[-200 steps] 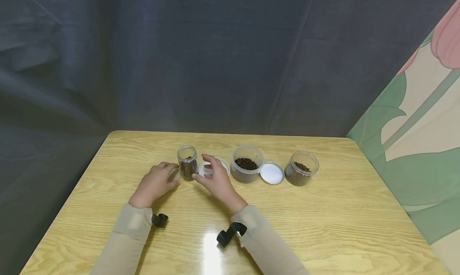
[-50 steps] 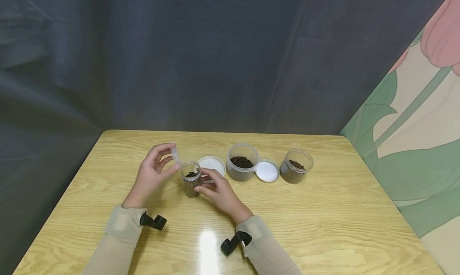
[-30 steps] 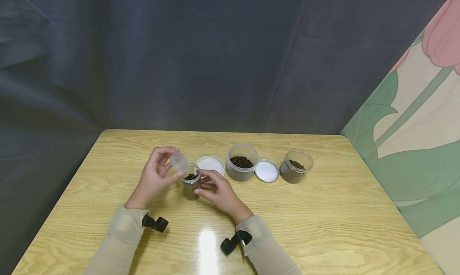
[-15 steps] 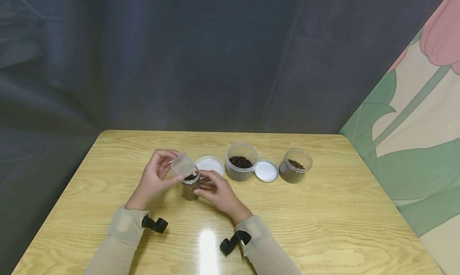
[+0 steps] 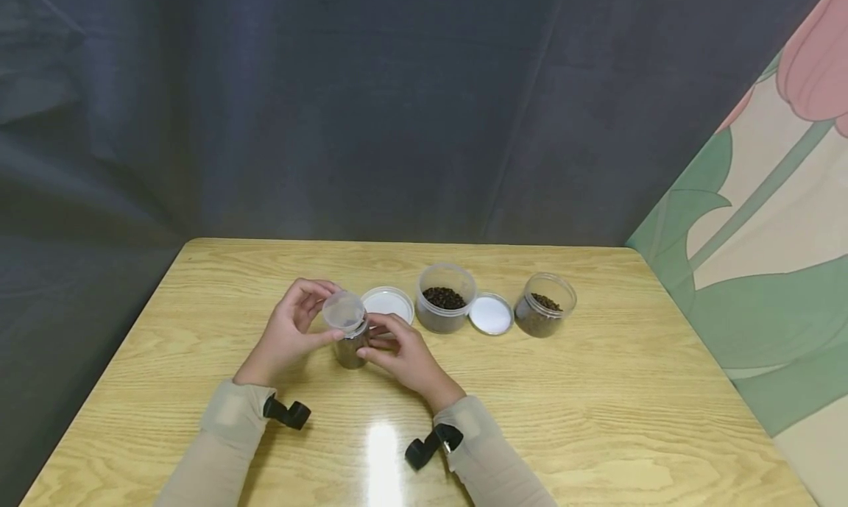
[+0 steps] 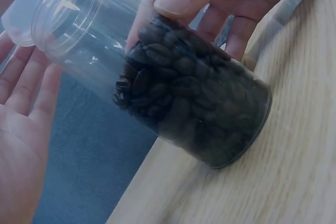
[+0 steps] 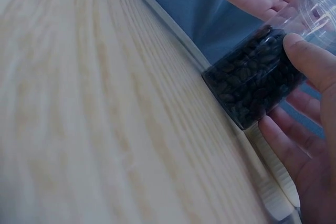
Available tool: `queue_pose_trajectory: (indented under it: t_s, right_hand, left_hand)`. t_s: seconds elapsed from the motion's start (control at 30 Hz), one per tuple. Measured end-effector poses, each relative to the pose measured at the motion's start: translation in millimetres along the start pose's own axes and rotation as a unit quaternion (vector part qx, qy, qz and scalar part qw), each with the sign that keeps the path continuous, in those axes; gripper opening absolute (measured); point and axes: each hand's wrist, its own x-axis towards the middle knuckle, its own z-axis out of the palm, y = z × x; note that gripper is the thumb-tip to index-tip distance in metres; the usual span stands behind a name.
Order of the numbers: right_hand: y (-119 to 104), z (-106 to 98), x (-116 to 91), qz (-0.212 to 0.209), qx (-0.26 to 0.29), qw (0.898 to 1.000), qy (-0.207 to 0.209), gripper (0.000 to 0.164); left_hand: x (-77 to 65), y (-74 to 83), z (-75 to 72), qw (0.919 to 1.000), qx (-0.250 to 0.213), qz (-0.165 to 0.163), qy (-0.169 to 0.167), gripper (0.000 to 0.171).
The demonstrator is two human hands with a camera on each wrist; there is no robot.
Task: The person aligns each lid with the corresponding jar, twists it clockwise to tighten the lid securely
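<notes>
From nine o'clock, the left hand [image 5: 286, 336] pinches a translucent lid [image 5: 344, 310] at the mouth of the coffee-bean jar [image 5: 348, 352] on the table [image 5: 596, 419]; the right hand [image 5: 407, 355] grips that jar from three o'clock

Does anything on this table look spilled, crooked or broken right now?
No spill or damage shows. Only the clear lid in the left hand looks askew: it is held off-centre at the mouth of the small jar, not seated, while the right hand holds that jar.
</notes>
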Motion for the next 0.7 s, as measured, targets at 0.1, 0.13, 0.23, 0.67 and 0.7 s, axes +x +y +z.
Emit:
queue_pose_trajectory:
  t_s: [0.1,0.13,0.23,0.67,0.7]
  right_hand:
    - [0.4,0.0,-0.1,0.002,-0.002,1.0,0.0,0.049]
    - [0.4,-0.1,0.0,0.003,-0.003,1.0,-0.001,0.049]
    - [0.7,-0.2,0.6,0.006,0.0,1.0,-0.001,0.049]
    - [-1.7,0.1,1.2,0.011,0.008,1.0,0.0,0.048]
    - [-1.6,0.1,1.0,0.012,0.007,1.0,-0.001,0.048]
  left_hand:
    - [-0.5,-1.5,0.2,1.0,-0.005,-0.004,-0.003,0.055]
    - [-0.7,-2.0,0.2,1.0,-0.007,-0.004,-0.004,0.054]
    - [-0.7,-2.9,0.3,0.9999,-0.012,-0.006,-0.008,0.054]
    - [-1.3,-5.8,0.5,0.9997,-0.018,-0.011,-0.009,0.053]
    - [-1.3,-6.2,0.3,0.9997,-0.019,-0.01,-0.01,0.053]
